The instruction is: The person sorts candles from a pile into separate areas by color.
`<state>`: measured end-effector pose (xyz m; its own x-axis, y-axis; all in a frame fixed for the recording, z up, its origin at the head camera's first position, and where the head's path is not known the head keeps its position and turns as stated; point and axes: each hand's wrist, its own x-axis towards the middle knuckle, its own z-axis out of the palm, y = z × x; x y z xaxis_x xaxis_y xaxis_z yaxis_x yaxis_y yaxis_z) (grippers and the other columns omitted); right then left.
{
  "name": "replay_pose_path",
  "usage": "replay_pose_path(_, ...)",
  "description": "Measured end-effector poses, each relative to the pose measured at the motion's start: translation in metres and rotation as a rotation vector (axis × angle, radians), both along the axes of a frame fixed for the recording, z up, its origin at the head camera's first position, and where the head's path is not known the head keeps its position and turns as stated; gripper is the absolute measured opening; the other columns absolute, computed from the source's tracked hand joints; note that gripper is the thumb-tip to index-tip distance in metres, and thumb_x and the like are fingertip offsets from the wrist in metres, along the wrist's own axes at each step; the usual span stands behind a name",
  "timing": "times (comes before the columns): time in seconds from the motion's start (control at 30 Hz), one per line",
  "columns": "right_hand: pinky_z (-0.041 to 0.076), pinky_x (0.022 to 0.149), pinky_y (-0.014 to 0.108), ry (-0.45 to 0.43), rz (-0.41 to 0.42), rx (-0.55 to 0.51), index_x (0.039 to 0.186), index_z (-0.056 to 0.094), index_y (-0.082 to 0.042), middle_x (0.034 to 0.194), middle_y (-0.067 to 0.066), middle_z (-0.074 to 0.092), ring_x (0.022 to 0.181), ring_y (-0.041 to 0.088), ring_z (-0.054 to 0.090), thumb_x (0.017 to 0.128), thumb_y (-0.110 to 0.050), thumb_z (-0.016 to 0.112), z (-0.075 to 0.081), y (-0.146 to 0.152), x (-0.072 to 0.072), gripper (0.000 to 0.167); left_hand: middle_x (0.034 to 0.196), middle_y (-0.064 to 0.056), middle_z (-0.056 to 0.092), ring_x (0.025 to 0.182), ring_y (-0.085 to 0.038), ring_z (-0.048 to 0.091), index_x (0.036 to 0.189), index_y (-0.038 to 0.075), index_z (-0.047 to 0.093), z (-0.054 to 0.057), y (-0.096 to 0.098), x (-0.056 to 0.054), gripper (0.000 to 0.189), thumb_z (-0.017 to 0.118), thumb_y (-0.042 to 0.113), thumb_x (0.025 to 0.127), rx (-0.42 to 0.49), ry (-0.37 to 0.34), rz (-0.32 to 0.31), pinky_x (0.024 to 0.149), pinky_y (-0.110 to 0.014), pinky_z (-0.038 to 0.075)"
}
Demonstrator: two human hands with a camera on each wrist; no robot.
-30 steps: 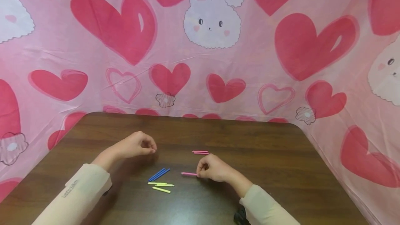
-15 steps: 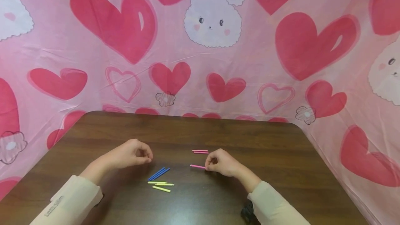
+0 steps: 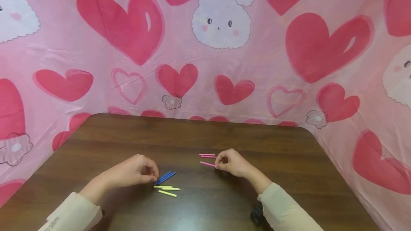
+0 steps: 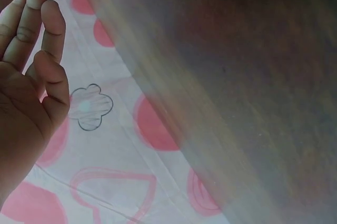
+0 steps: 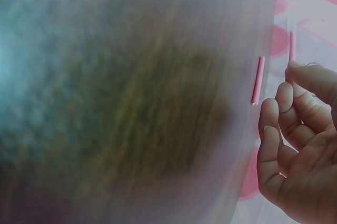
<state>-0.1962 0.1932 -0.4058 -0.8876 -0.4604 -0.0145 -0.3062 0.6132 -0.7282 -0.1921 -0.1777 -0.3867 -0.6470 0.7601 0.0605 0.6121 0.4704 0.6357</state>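
Note:
My right hand [image 3: 233, 163] pinches a thin pink stick [image 3: 207, 164] by its right end, between thumb and fingertips, just in front of two more pink sticks [image 3: 207, 155] lying side by side. In the right wrist view, the held pink stick [image 5: 292, 47] points up from the fingertips, with another pink stick [image 5: 258, 81] to its left. My left hand [image 3: 138, 171], fingers loosely bent, has its fingertips at the left end of the blue sticks [image 3: 167, 177]; whether they touch is too small to tell. No stick shows in that hand [image 4: 31, 66] in the left wrist view.
Three yellow sticks [image 3: 167, 193] lie just in front of the blue ones on the dark wooden table [image 3: 257, 142]. A pink cloth [image 3: 179, 52] with hearts and rabbits hangs behind the table and along both sides.
My right hand has moved the pink stick back and to the right, closer to the other two pink ones. My left hand has come forward toward me, down to the blue sticks.

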Motion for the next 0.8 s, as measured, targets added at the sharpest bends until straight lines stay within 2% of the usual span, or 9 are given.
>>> replay_pose_path(0.17, 0.046, 0.056, 0.024, 0.031, -0.003, -0.027, 0.083, 0.07, -0.006, 0.076, -0.003, 0.064, 0.059, 0.006, 0.05, 0.087, -0.002, 0.067, -0.003, 0.004, -0.006, 0.007, 0.076, 0.016, 0.065, 0.066, 0.005, 0.052, 0.085, 0.018, 0.072, -0.003, 0.002, 0.002, 0.005, 0.075, 0.014, 0.087, -0.005, 0.018, -0.009, 0.059, -0.019, 0.048)
replay_pose_path(0.57, 0.046, 0.062, 0.025, 0.054, -0.026, -0.009, 0.085, 0.072, -0.006, 0.084, 0.006, 0.067, 0.07, 0.012, 0.051, 0.088, -0.009, 0.072, -0.005, 0.009, -0.03, 0.004, 0.079, 0.015, 0.066, 0.067, 0.006, 0.053, 0.085, 0.019, 0.073, -0.01, 0.005, 0.007, 0.004, 0.075, 0.015, 0.087, -0.002, -0.01, -0.038, 0.059, -0.019, 0.049)
replay_pose_path(0.67, 0.046, 0.064, 0.026, 0.07, -0.03, -0.006, 0.085, 0.072, -0.006, 0.085, 0.005, 0.068, 0.074, 0.013, 0.051, 0.088, -0.009, 0.072, -0.005, 0.009, -0.035, 0.004, 0.077, 0.016, 0.065, 0.066, 0.007, 0.051, 0.084, 0.019, 0.073, -0.012, 0.006, 0.009, 0.007, 0.075, 0.014, 0.087, -0.003, 0.009, -0.057, 0.058, -0.018, 0.048)
replay_pose_path(0.8, 0.045, 0.063, 0.026, 0.063, -0.055, 0.012, 0.084, 0.072, -0.007, 0.084, 0.004, 0.067, 0.07, 0.012, 0.051, 0.087, -0.008, 0.073, -0.005, 0.009, -0.041, 0.004, 0.072, 0.017, 0.063, 0.064, 0.009, 0.049, 0.081, 0.019, 0.072, -0.016, 0.008, 0.01, 0.009, 0.074, 0.013, 0.087, -0.011, 0.04, -0.068, 0.056, -0.017, 0.046)
